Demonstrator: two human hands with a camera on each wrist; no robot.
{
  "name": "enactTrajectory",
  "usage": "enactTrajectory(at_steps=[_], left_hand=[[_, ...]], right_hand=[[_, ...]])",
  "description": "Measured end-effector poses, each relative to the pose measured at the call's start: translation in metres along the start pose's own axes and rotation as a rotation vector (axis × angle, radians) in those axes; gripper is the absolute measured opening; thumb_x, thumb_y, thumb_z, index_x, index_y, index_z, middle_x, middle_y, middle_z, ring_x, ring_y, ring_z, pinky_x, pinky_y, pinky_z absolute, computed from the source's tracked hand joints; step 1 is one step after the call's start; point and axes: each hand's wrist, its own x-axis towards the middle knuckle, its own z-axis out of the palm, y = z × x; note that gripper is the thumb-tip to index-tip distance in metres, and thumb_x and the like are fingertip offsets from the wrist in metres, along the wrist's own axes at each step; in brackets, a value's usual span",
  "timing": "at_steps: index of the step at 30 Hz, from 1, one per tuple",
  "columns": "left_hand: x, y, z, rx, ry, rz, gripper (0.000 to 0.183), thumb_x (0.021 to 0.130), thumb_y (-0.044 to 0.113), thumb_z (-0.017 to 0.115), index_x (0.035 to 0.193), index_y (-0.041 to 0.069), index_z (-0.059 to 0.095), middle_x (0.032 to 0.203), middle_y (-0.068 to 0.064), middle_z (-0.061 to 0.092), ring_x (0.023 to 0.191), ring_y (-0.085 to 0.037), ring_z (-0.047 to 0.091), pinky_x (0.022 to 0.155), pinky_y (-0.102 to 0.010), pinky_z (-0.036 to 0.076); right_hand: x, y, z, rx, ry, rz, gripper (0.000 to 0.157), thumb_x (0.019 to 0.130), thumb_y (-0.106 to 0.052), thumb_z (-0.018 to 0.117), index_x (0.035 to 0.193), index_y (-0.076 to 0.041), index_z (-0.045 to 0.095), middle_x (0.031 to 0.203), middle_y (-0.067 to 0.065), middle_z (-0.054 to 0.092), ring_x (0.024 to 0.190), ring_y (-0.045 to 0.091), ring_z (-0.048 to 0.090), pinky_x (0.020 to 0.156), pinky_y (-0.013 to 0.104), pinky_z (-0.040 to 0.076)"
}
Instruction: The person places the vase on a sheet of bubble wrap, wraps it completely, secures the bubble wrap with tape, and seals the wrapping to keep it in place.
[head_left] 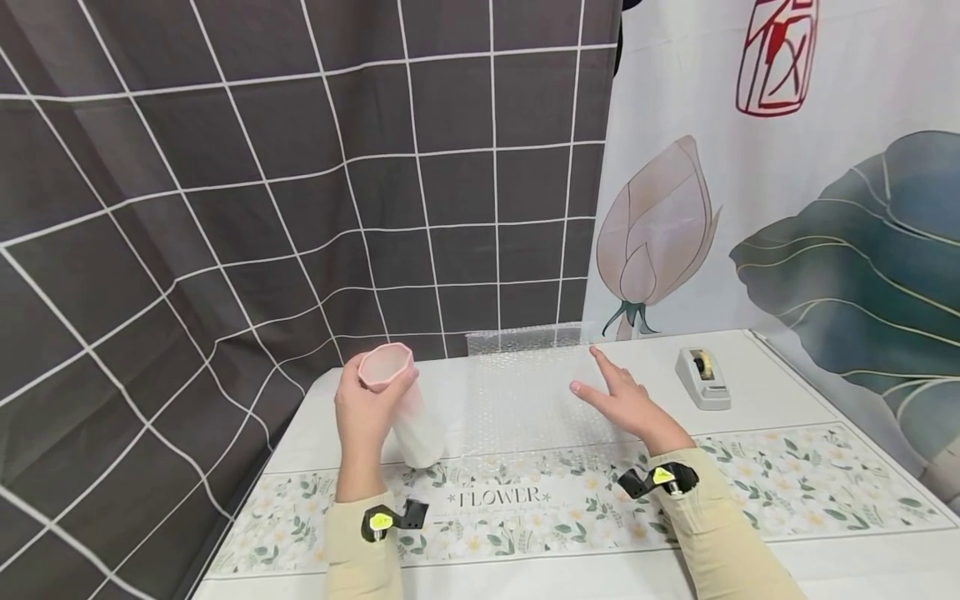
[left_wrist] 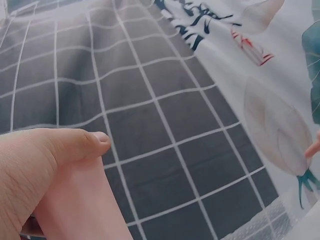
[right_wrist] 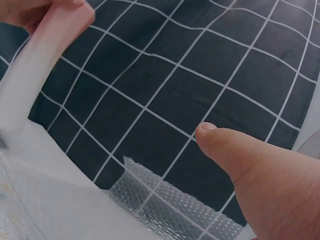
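My left hand (head_left: 365,408) grips a tall vase (head_left: 420,429) near its rim, the thumb over one side. Its body fades from pink at the faceted top to white at the base, and it leans with the mouth toward the left. In the right wrist view the vase (right_wrist: 37,65) shows nearly full length. My right hand (head_left: 626,404) hovers with fingers spread and holds nothing, over the right edge of a sheet of bubble wrap (head_left: 517,400). The sheet lies flat on the table, its far end rising against the dark curtain.
A grey tape dispenser (head_left: 703,379) with a roll of tape stands at the back right of the white table (head_left: 322,433). A flower-printed band (head_left: 517,521) runs across the tabletop. A dark grid curtain (head_left: 450,192) and a white printed curtain (head_left: 675,100) hang behind.
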Motion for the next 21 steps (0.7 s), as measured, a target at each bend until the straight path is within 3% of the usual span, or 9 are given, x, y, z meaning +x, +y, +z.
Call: enactTrajectory(at_steps=[7, 11, 21], left_hand=[[-0.013, 0.023, 0.009, -0.038, -0.077, 0.016, 0.073, 0.074, 0.029, 0.089, 0.134, 0.005, 0.056, 0.127, -0.019, 0.062, 0.116, -0.035, 0.059, 0.096, -0.055, 0.050], [-0.017, 0.027, 0.018, -0.064, -0.117, 0.046, 0.070, 0.073, 0.025, 0.090, 0.131, 0.003, 0.058, 0.124, -0.020, 0.064, 0.113, -0.036, 0.061, 0.093, -0.054, 0.052], [-0.026, 0.032, 0.032, -0.102, -0.179, 0.102, 0.066, 0.071, 0.024, 0.091, 0.126, 0.004, 0.061, 0.118, -0.018, 0.067, 0.107, -0.034, 0.063, 0.089, -0.052, 0.054]], right_hand=[[0.001, -0.003, 0.004, 0.040, -0.013, -0.029, 0.091, 0.100, -0.055, 0.053, 0.163, -0.010, 0.007, 0.165, 0.028, 0.010, 0.148, 0.056, 0.004, 0.111, 0.077, 0.006], [0.002, -0.003, 0.007, 0.065, -0.007, -0.058, 0.090, 0.100, -0.052, 0.054, 0.163, -0.009, 0.007, 0.165, 0.028, 0.006, 0.150, 0.052, 0.005, 0.113, 0.074, 0.012], [0.001, -0.010, 0.020, 0.111, -0.022, -0.118, 0.090, 0.099, -0.046, 0.060, 0.163, -0.008, 0.008, 0.165, 0.028, 0.008, 0.150, 0.051, 0.009, 0.114, 0.071, 0.017]])
